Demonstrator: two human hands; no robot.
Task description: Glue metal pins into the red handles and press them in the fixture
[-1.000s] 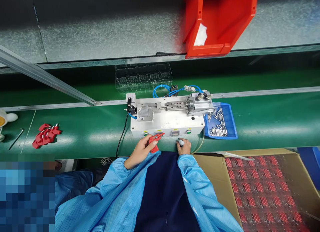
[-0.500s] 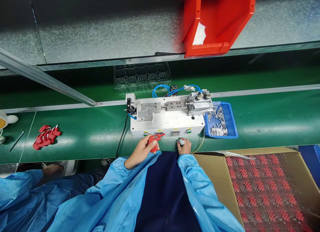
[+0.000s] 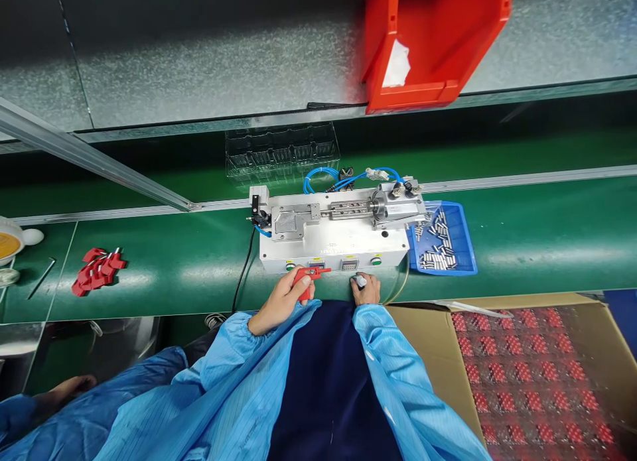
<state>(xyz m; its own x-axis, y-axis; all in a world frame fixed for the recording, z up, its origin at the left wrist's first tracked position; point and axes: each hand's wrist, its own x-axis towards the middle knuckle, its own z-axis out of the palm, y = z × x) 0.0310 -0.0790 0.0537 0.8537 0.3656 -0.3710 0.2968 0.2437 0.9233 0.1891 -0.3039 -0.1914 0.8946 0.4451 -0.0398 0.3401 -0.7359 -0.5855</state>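
My left hand (image 3: 286, 296) is closed around a red plastic part (image 3: 305, 283) that has a narrow prong pointing right. It is just in front of the silver pneumatic press fixture (image 3: 343, 239). The fixture has a shallow metal nest (image 3: 289, 223) at its left and a cylinder (image 3: 397, 205) at its right. Below the fixture's right half, my right hand (image 3: 368, 291) rests at the bench edge with curled fingers. Something small, whitish and dark shows at those fingertips, too small to make out.
A blue tray (image 3: 465, 245) of metal pins stands right of the fixture. Several red parts (image 3: 99, 270) and a thin metal rod (image 3: 41, 278) lie left. A box of packed red pieces (image 3: 522, 371) is lower right. A red bin (image 3: 415, 99) hangs overhead. A co-worker's hand (image 3: 74, 385) is lower left.
The red part in my left hand has tilted slightly, its prong now a little lower. My right hand stays in place. The co-worker's arm has moved down and left, and the view has shifted slightly.
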